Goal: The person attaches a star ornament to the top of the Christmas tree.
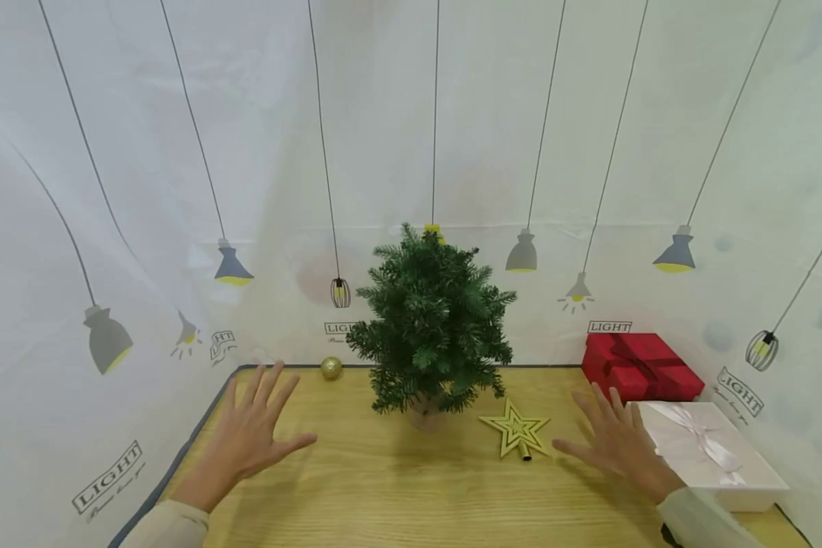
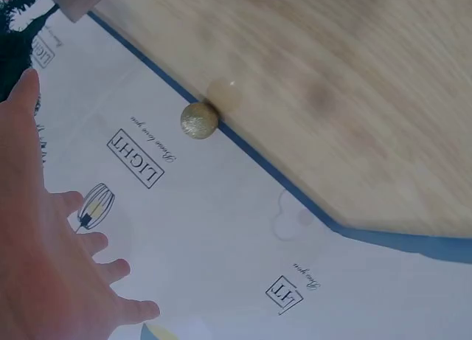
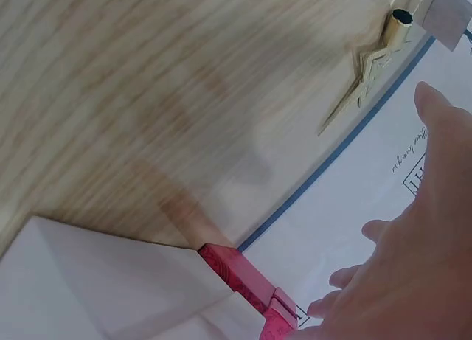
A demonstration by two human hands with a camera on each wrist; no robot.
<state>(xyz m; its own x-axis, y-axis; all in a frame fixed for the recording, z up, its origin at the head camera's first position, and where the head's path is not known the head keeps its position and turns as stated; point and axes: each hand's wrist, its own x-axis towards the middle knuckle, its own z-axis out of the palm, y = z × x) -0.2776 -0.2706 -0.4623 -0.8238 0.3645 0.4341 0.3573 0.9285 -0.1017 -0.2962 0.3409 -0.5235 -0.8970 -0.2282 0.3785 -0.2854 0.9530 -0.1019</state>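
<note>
A small green artificial Christmas tree (image 1: pixel 431 327) stands upright at the middle of the wooden table. To its left my left hand (image 1: pixel 256 422) is held with fingers spread and nothing in it. My right hand (image 1: pixel 613 438) is likewise spread and holds nothing, its thumb close to a gold star topper (image 1: pixel 516 430) that lies at the tree's lower right. A gold ball ornament (image 1: pixel 331 368) sits at the table's back edge, beyond my left fingertips; the left wrist view shows the same ball (image 2: pixel 199 121). The star topper (image 3: pixel 369 67) appears in the right wrist view too.
A red gift box (image 1: pixel 640 367) with a dark ribbon stands at the back right. In front of it is a white gift box (image 1: pixel 708 449) with a pale bow, partly behind my right hand. A printed lamp-pattern sheet (image 1: pixel 383 114) rises behind and beside the table.
</note>
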